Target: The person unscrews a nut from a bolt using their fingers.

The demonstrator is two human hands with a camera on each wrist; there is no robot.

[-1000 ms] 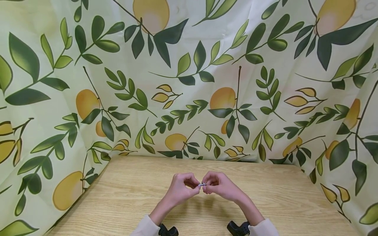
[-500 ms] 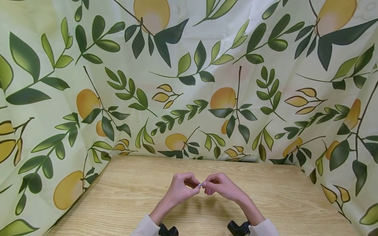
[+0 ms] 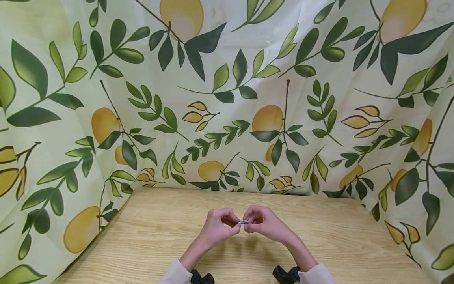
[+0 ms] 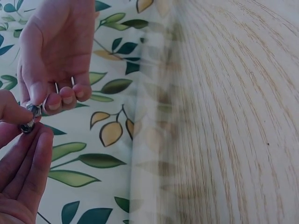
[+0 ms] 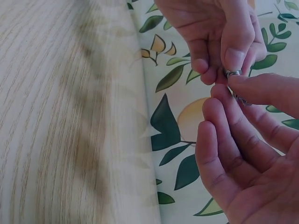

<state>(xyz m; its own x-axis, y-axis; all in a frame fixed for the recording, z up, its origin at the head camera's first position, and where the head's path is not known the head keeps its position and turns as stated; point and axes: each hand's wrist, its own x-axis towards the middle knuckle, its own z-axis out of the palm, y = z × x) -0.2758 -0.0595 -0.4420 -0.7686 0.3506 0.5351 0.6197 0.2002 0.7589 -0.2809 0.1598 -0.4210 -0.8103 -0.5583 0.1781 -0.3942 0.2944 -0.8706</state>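
Observation:
A small silvery bolt-like metal piece (image 3: 243,222) lies sideways between the two hands, above the table. My left hand (image 3: 218,225) pinches its left end between thumb and fingertips. At its right end, my right hand (image 3: 267,225) holds it with thumb and index finger, near a wider collar. From the left wrist, two shiny parts of the metal piece (image 4: 28,126) show between the fingertips. The right wrist view has the metal piece (image 5: 241,100) mostly covered by the thumbs; the other fingers of the right hand (image 5: 252,172) extend below it.
A light wood-grain table (image 3: 159,225) lies beneath both hands. Cloth printed with fruit and leaves (image 3: 227,110) hangs behind it and along both sides. Each wrist wears a black camera mount, the left mount (image 3: 202,277) and the right mount (image 3: 286,275).
Half a second ago the right fingers had slid over the metal piece with the thumb forward; now they are drawn back and more of it shows. The left hand stays put.

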